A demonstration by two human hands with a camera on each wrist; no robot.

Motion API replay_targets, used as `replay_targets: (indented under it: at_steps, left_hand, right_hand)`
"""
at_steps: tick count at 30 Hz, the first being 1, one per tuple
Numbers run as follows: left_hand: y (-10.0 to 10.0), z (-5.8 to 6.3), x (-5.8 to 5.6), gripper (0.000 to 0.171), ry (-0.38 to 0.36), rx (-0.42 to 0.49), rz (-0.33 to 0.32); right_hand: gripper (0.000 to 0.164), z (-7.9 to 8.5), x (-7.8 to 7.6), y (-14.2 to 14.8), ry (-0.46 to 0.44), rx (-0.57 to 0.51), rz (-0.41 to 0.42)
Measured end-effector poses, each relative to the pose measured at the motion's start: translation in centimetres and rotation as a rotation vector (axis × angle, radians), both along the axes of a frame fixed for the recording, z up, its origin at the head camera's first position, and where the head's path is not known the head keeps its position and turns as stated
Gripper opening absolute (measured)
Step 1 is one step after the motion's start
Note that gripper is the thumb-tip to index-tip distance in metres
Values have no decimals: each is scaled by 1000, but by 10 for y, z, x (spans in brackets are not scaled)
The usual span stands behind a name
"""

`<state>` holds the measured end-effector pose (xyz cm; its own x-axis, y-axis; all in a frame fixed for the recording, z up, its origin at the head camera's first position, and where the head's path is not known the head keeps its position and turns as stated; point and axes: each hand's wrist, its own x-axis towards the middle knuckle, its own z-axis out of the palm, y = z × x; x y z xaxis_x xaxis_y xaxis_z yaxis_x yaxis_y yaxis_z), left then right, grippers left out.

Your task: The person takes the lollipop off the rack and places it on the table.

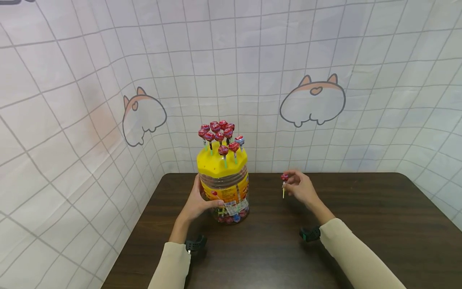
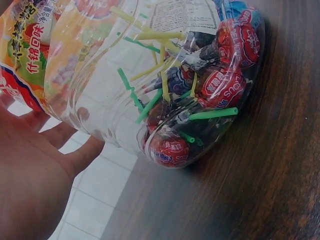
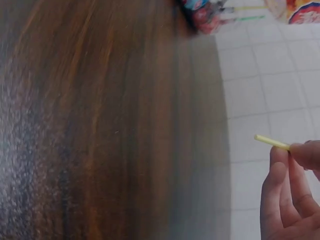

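Wearing pale sleeves (image 1: 171,265), nearer than the jar (image 1: 223,190). Clasping the jar's left side with the left hand (image 1: 194,204); right of the jar, pinching a lollipop (image 1: 284,177) by its stick (image 3: 268,140) with the right hand (image 1: 300,188). Atop the jar, showing more lollipops (image 1: 223,150); beyond it, a checked backdrop (image 1: 249,84).
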<state>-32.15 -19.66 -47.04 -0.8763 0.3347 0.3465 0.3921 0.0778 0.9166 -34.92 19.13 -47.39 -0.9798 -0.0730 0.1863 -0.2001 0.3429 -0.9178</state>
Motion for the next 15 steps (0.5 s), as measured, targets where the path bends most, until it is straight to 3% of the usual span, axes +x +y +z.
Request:
replay_targets:
  at_steps: [7,15]
  left_hand:
    - [1,0,1,100,-3,5,-7]
    - [0,0,2,101,-5,16,-17]
  right_hand:
    - [43,-16,-8,-4,-70,4,53]
    - [43,-22,-14,-16,-101,-11,93]
